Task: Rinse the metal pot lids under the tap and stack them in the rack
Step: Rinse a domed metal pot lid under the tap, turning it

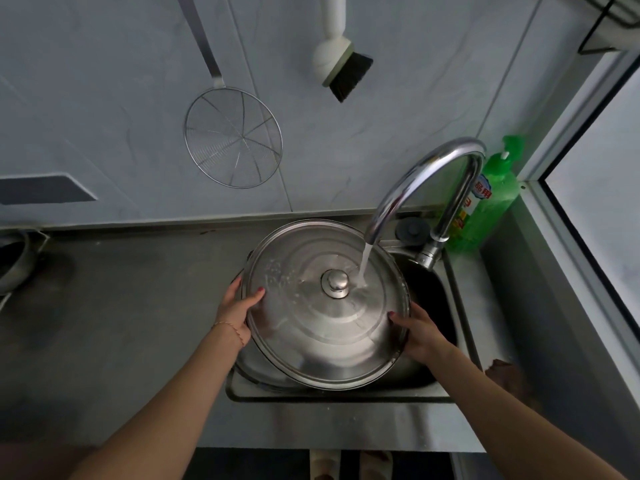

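Note:
A large round metal pot lid with a knob in its middle is held knob side up over the sink. My left hand grips its left rim, thumb on top. My right hand grips its right rim, thumb on top too. Water runs from the curved chrome tap and lands on the lid just right of the knob. More metal shows beneath the lid at its lower left edge; I cannot tell what it is.
A green dish soap bottle stands behind the tap. A wire skimmer and a white brush hang on the wall. A black wire rack shows at top right. A metal pot sits at the counter's left edge.

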